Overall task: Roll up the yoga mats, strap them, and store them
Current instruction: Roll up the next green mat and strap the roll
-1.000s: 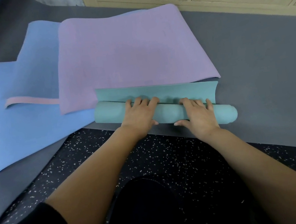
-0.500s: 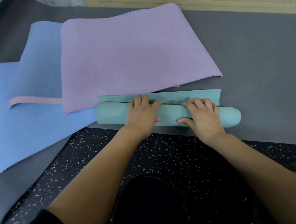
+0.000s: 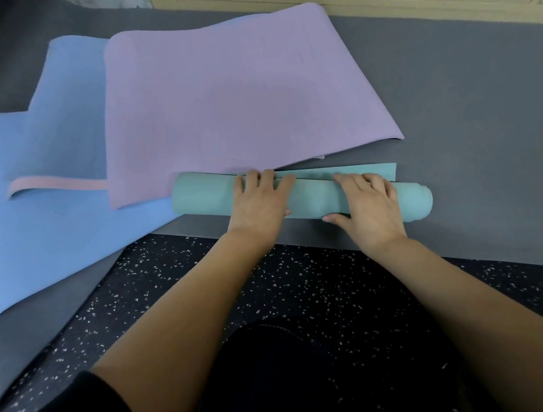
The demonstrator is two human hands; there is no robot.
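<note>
Nearly all of the teal yoga mat (image 3: 203, 197) is rolled, against the near edge of the purple mat (image 3: 232, 100); a short flap is left flat. It is pressed under the left hand (image 3: 259, 204) and right hand (image 3: 367, 207), fingers outstretched, nothing gripped. The purple mat and blue mat (image 3: 43, 242) lie unrolled; nothing is strapped.

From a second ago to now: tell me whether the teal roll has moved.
Yes. The teal roll has rolled away from the person toward the purple mat, whose near edge stayed put; the flat teal strip between them has narrowed.
</note>
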